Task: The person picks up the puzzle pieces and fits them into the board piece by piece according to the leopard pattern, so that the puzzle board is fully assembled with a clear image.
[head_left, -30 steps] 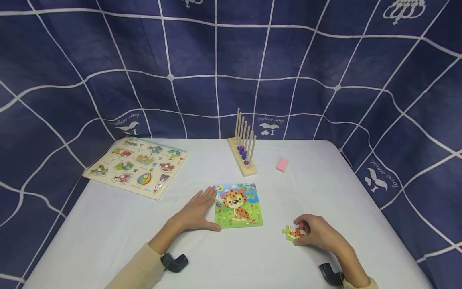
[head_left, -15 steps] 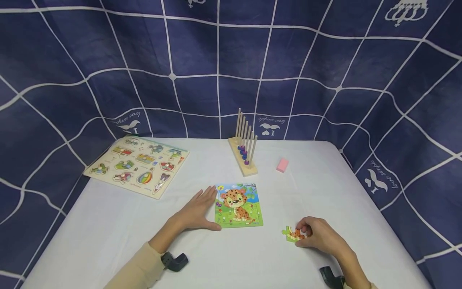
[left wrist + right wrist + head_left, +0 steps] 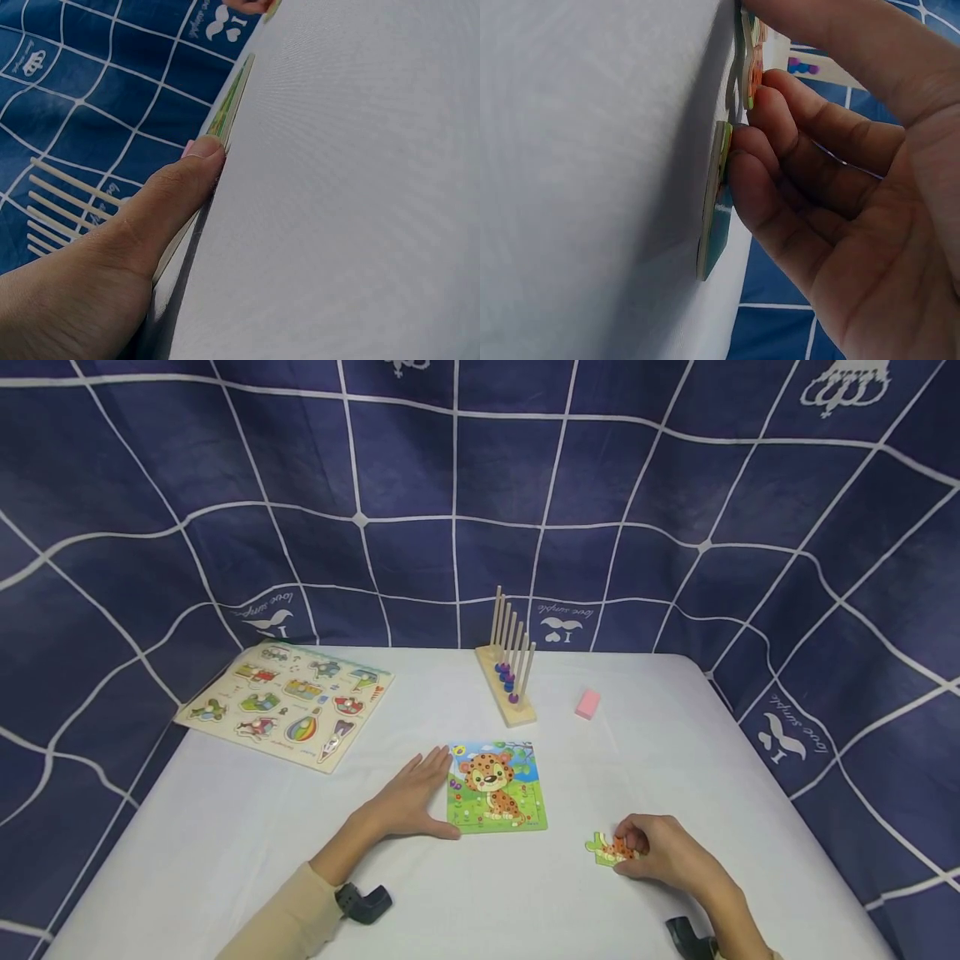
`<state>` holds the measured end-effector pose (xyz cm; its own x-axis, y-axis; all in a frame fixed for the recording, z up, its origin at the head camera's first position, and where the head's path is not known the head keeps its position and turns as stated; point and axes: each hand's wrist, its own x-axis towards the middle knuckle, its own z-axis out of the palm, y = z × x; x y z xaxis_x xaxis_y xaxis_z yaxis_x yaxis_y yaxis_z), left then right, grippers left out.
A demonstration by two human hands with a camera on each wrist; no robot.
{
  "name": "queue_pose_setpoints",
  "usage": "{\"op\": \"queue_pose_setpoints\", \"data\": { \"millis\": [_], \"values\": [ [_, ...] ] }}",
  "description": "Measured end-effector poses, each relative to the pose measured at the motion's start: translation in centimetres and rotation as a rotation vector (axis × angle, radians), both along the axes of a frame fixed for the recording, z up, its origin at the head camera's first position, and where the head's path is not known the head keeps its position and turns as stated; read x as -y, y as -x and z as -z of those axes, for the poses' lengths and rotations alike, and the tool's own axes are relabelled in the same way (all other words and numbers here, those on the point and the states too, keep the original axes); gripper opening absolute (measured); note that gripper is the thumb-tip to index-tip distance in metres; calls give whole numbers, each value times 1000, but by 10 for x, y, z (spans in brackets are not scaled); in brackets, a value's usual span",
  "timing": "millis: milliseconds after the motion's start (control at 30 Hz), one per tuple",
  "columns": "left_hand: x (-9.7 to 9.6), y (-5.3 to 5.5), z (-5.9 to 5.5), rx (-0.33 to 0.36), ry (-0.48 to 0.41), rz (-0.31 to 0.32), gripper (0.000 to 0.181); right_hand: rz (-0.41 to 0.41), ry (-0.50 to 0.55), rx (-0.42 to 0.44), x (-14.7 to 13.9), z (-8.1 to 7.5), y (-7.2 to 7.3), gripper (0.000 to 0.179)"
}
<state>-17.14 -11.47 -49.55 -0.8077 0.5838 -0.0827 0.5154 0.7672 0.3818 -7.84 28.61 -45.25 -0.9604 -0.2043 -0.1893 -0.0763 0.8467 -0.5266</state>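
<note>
A square jigsaw puzzle with a cartoon leopard lies flat in the middle of the table. My left hand rests along its left side, fingers straight near the upper left corner and thumb at the lower left corner. To the right, just above the tabletop, my right hand pinches a spotted orange-and-green puzzle piece between thumb and curled fingers. The right wrist view shows that puzzle piece edge-on, and a second, green-and-blue puzzle piece against the lower fingertips.
At the back left lies a wooden knob puzzle board with vehicle pictures. A wooden peg stand with purple and blue beads stands behind the leopard puzzle, a pink block to its right. A blue checked curtain surrounds the white table.
My right hand has shifted slightly to the right and toward me, and the pinched puzzle piece has turned a little. The left hand stays at the leopard puzzle.
</note>
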Motion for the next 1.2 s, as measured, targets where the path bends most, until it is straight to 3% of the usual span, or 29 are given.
{"op": "queue_pose_setpoints", "data": {
  "millis": [200,533,733,1200],
  "values": [
    [0,0,1,2,9,-10,130,-13,-1,-12,-3,2,4,36],
    [1,1,0,1,13,-11,130,-99,63,-75,-6,-6,12,36],
    [0,1,1,14,25,-13,131,-150,92,-65,-4,-8,18,36],
    [-1,0,-1,-2,23,-3,129,-169,80,-77,-1,-9,24,35]
  ]
}}
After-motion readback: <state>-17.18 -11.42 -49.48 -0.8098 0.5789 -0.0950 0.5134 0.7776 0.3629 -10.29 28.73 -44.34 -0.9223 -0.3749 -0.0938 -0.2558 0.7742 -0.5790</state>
